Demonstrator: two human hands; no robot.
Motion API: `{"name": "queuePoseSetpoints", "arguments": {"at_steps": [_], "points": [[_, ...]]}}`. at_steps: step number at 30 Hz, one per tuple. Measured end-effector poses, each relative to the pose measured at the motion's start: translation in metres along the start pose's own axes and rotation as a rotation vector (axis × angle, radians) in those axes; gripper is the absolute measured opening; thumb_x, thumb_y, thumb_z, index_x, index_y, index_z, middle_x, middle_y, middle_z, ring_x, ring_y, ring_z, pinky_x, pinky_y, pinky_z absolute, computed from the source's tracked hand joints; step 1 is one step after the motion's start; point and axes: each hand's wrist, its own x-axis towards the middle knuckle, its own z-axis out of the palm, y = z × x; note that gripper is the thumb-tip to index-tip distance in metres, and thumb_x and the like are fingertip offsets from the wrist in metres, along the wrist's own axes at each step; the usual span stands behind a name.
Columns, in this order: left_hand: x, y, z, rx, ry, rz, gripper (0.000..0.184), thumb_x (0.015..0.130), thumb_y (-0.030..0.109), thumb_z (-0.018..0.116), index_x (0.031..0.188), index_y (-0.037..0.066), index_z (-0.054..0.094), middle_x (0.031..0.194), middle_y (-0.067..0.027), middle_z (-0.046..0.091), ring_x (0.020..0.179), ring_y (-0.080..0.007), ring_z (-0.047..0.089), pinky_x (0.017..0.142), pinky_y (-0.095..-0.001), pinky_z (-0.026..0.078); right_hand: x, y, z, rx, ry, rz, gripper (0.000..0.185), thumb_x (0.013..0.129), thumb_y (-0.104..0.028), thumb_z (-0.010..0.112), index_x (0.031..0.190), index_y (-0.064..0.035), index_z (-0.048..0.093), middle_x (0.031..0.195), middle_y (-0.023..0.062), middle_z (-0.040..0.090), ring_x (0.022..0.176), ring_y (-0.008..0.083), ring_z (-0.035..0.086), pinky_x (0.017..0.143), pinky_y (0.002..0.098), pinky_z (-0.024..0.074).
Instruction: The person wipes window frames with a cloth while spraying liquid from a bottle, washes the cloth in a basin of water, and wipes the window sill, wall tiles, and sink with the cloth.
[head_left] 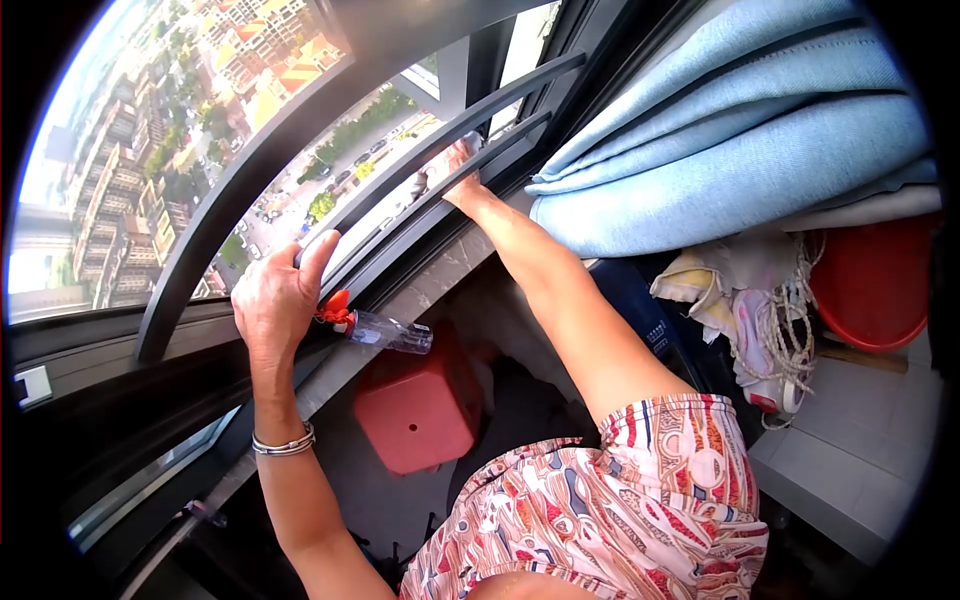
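My left hand [275, 298] is closed round the near end of a dark metal window rail [405, 158], its thumb lying over the top. A bracelet circles that wrist. My right hand [461, 172] reaches out between this rail and the lower rail [490, 155], its fingers partly hidden. Something pale and greyish shows at its fingertips, too small to make out. Beside my left hand, a clear plastic bottle [392, 332] with a red spray head [338, 307] lies tilted near the window sill [430, 268].
A light blue curtain [720, 150] hangs bunched at the right. Below the sill stands a red plastic stool [420, 410]. Cloths and a coiled rope [790, 330] hang by a red basin [875, 285]. Outside, buildings and a street lie far below.
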Motion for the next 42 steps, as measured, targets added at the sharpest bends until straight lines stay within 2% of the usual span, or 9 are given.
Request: {"name": "queuePoseSetpoints", "arguments": {"at_steps": [4, 8, 10, 12, 17, 26, 32, 38, 42], "points": [[0.001, -0.001, 0.003, -0.008, 0.012, 0.016, 0.060, 0.082, 0.058, 0.045, 0.068, 0.002, 0.062, 0.062, -0.0208, 0.058, 0.067, -0.0374, 0.058, 0.062, -0.0436, 0.045, -0.014, -0.029, 0.000, -0.104, -0.093, 0.171, 0.046, 0.073, -0.033, 0.058, 0.107, -0.0016, 0.052, 0.110, 0.0180, 0.053, 0.108, 0.0336, 0.045, 0.098, 0.0413, 0.0312], [0.000, 0.001, 0.000, 0.013, 0.012, 0.016, 0.060, 0.082, 0.058, 0.046, 0.068, 0.002, 0.061, 0.059, -0.0203, 0.057, 0.065, -0.0370, 0.058, 0.061, -0.0431, 0.045, -0.020, -0.052, -0.013, 0.005, -0.140, -0.251, 0.037, 0.066, -0.024, 0.059, 0.097, -0.0037, 0.055, 0.096, 0.0158, 0.057, 0.096, 0.0310, 0.052, 0.088, 0.0422, 0.0372], [-0.001, -0.002, 0.003, 0.002, 0.026, 0.030, 0.059, 0.082, 0.058, 0.046, 0.068, 0.002, 0.061, 0.058, -0.0202, 0.057, 0.064, -0.0367, 0.058, 0.061, -0.0428, 0.045, 0.007, -0.063, -0.023, 0.140, 0.465, -0.481, 0.023, 0.067, -0.013, 0.055, 0.087, -0.0032, 0.055, 0.093, 0.0166, 0.054, 0.089, 0.0315, 0.052, 0.083, 0.0428, 0.0401], [-0.001, -0.004, 0.004, -0.005, 0.041, 0.042, 0.059, 0.082, 0.058, 0.047, 0.068, 0.002, 0.061, 0.057, -0.0201, 0.056, 0.063, -0.0364, 0.058, 0.060, -0.0424, 0.045, 0.022, -0.061, -0.029, 0.064, 0.300, -0.336, 0.030, 0.069, -0.011, 0.056, 0.097, -0.0006, 0.056, 0.099, 0.0161, 0.054, 0.096, 0.0326, 0.049, 0.088, 0.0417, 0.0393], [0.000, 0.000, 0.003, -0.011, 0.071, 0.043, 0.055, 0.079, 0.055, 0.053, 0.065, 0.001, 0.057, 0.058, -0.0162, 0.055, 0.060, -0.0343, 0.057, 0.055, -0.0395, 0.043, 0.072, -0.001, -0.014, -0.500, 0.555, -0.468, 0.025, 0.075, -0.021, 0.052, 0.092, -0.0032, 0.057, 0.095, 0.0147, 0.055, 0.090, 0.0293, 0.052, 0.084, 0.0431, 0.0378], [-0.002, -0.001, 0.005, -0.026, 0.088, 0.053, 0.055, 0.077, 0.056, 0.055, 0.065, 0.002, 0.058, 0.057, -0.0143, 0.055, 0.057, -0.0315, 0.056, 0.053, -0.0381, 0.043, 0.043, -0.012, -0.009, -0.585, -0.070, -0.263, 0.026, 0.079, -0.023, 0.049, 0.094, -0.0033, 0.058, 0.095, 0.0162, 0.057, 0.091, 0.0290, 0.053, 0.085, 0.0419, 0.0355], [-0.002, 0.002, 0.004, -0.028, 0.123, 0.048, 0.052, 0.075, 0.053, 0.060, 0.059, 0.004, 0.053, 0.052, -0.0104, 0.053, 0.051, -0.0288, 0.055, 0.049, -0.0348, 0.043, 0.081, -0.022, -0.010, -0.232, 0.519, -0.486, 0.031, 0.069, -0.014, 0.056, 0.099, -0.0053, 0.055, 0.093, 0.0108, 0.053, 0.088, 0.0242, 0.050, 0.083, 0.0401, 0.0346], [-0.005, 0.005, 0.001, -0.108, 0.060, 0.013, 0.043, 0.078, 0.043, 0.060, 0.065, 0.003, 0.056, 0.054, -0.0151, 0.053, 0.052, -0.0335, 0.055, 0.049, -0.0368, 0.042, 0.103, -0.040, 0.009, -0.255, 0.530, -0.262, 0.032, 0.071, -0.014, 0.055, 0.102, -0.0033, 0.055, 0.100, 0.0119, 0.051, 0.096, 0.0247, 0.046, 0.087, 0.0388, 0.0300], [-0.006, -0.005, 0.013, -0.064, 0.248, 0.129, 0.041, 0.075, 0.042, 0.064, 0.064, 0.004, 0.056, 0.052, -0.0132, 0.052, 0.049, -0.0308, 0.055, 0.047, -0.0358, 0.042, 0.116, -0.035, 0.021, -0.302, 0.525, -0.243, 0.034, 0.074, -0.015, 0.052, 0.105, -0.0009, 0.055, 0.108, 0.0134, 0.048, 0.104, 0.0251, 0.041, 0.093, 0.0388, 0.0247]]}}
